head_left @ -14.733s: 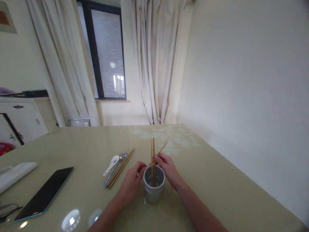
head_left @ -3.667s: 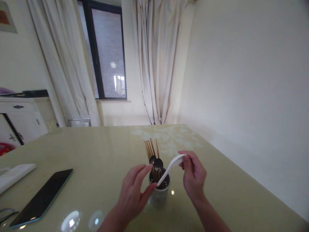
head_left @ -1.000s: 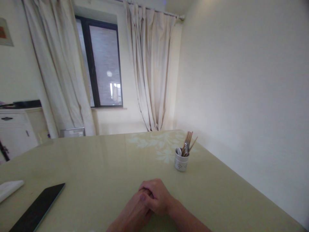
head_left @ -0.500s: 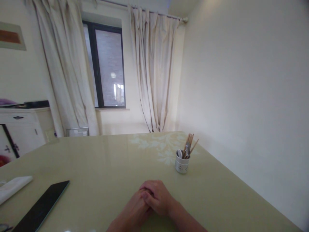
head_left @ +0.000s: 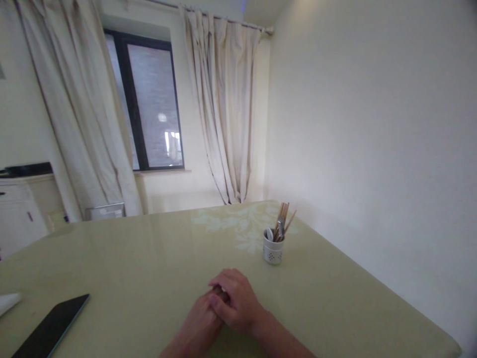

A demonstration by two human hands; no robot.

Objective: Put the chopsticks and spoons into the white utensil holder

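A small white perforated holder (head_left: 273,252) stands on the table (head_left: 149,258) near its far right side, apart from both hands. Wooden chopsticks (head_left: 282,218), a metal spoon and a white spoon stick out of it. My right hand (head_left: 235,298) lies on top of my left hand (head_left: 203,318), both resting on the table near the front edge, fingers closed together with nothing in them.
A dark phone or tablet (head_left: 50,328) lies flat at the front left. A white folded cloth (head_left: 6,302) shows at the left edge. The wall runs close along the table's right side. Curtains and a window are behind.
The view has swung a little to the right, so the holder and phone sit further left in the picture. My clasped hands stay put on the table.
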